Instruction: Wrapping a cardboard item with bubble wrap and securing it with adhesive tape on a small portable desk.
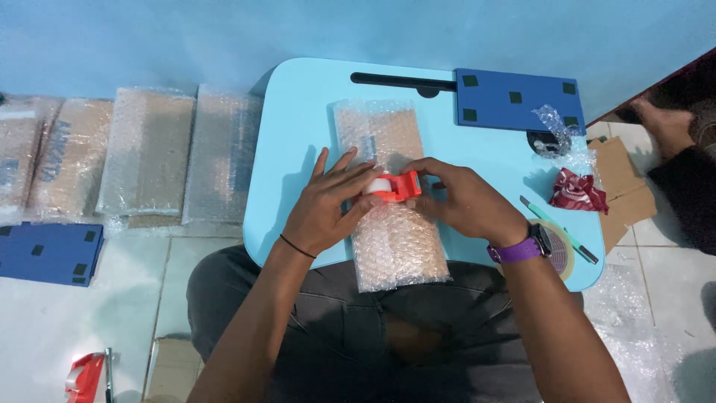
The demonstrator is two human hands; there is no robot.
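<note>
1. bubble-wrapped parcel (pixel 391 201) lies lengthwise down the middle of the lap desk (pixel 298 112), its near end hanging over the desk's near edge above the person's lap.
2. red tape dispenser (pixel 395 186) sits across the parcel's middle; right hand (pixel 462 201) grips it, fingers closed around its body.
3. left hand (pixel 324 205) is spread wide, flat on the parcel just left of the dispenser, fingertips touching the tape end.
4. progress, judged: wrap is already around the parcel, taping at mid-length looks underway; no finished tape bands can be made out.
5. count on desk: one parcel, one dispenser, one dark blue flat box (pixel 518 99) at far right corner, one red crumpled wrapper (pixel 576 192), one green cutter (pixel 558 227) along right edge, one tape roll (pixel 561 257) partly behind the right wrist.
6. count on floor: four wrapped parcels (pixel 145 153) in a row left of desk, one blue box (pixel 48 252) near them.
</note>
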